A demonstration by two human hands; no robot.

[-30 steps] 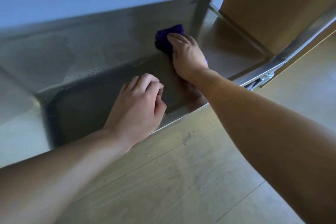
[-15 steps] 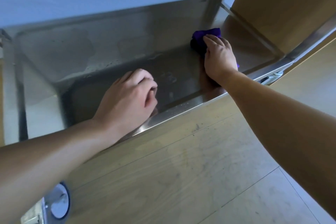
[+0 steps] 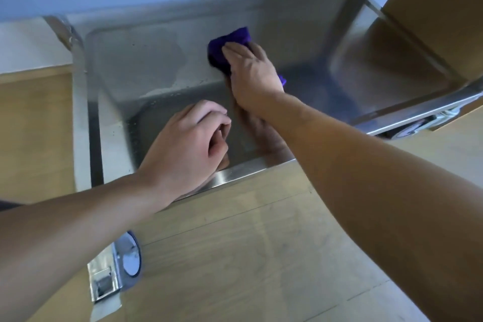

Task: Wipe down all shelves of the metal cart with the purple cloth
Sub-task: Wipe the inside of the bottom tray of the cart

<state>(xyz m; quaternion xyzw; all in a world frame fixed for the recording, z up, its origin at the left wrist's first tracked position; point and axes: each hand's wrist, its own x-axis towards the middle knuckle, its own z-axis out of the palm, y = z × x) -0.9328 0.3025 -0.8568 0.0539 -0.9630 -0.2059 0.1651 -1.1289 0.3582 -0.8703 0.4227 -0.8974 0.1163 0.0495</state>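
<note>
Purple cloth (image 3: 230, 44) lies pressed under flat right hand (image 3: 252, 73) on shelf (image 3: 162, 60); left hand (image 3: 188, 149) curled, empty

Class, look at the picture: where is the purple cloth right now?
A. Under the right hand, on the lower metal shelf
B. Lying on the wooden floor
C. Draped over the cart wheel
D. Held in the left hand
A: the purple cloth lies pressed beneath the right hand on the lower metal shelf, while the left hand rests at the shelf's front rim.
</note>
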